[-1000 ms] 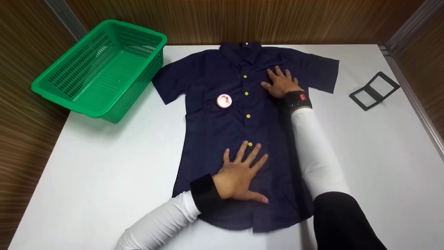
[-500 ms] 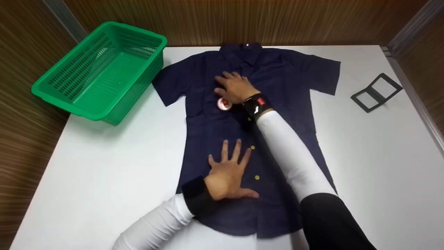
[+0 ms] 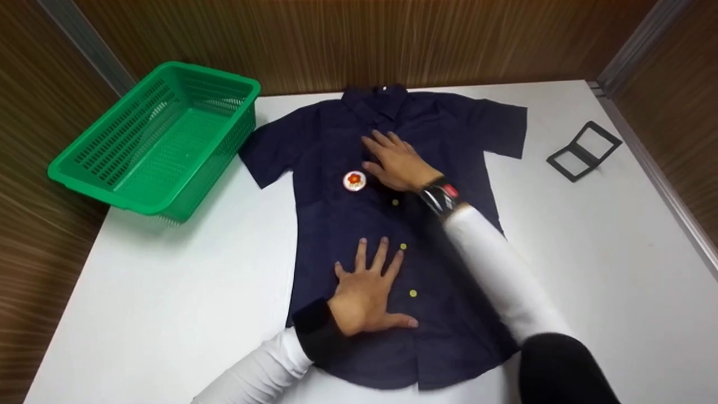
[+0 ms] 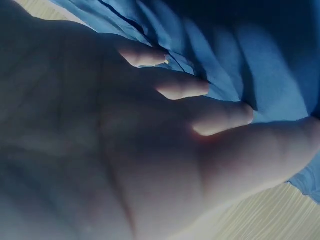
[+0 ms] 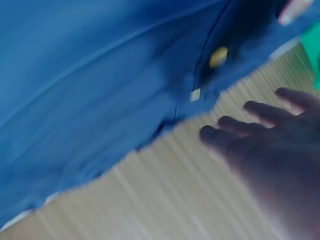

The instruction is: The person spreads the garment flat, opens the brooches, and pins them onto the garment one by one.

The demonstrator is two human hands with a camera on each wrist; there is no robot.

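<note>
A dark navy short-sleeved shirt (image 3: 325,224) lies flat, front up, its collar toward the back wall. Yellow buttons (image 3: 413,293) run down its front, and a round white badge with a red flower (image 3: 354,180) sits on the chest at left. My left hand (image 3: 362,297) rests on the lower front with spread fingers; its palm side fills much of the left wrist view. Over the upper chest, right of the badge, is my right hand (image 3: 401,165), fingers extended and holding nothing. It covers the upper buttons. The right wrist view shows its fingers (image 5: 267,114) extended, slightly blurred.
A green perforated basket (image 3: 207,185) stands at the back left, close to the shirt's left sleeve. A small black folding frame (image 3: 583,154) is at the right on the white table (image 3: 185,297). Wood-grain walls (image 3: 449,39) border the back and sides.
My right hand went left from the right chest to beside the badge, then back slightly right, uncovering the badge. My left hand slid a little left, then stayed. The camera view shifted slightly.
</note>
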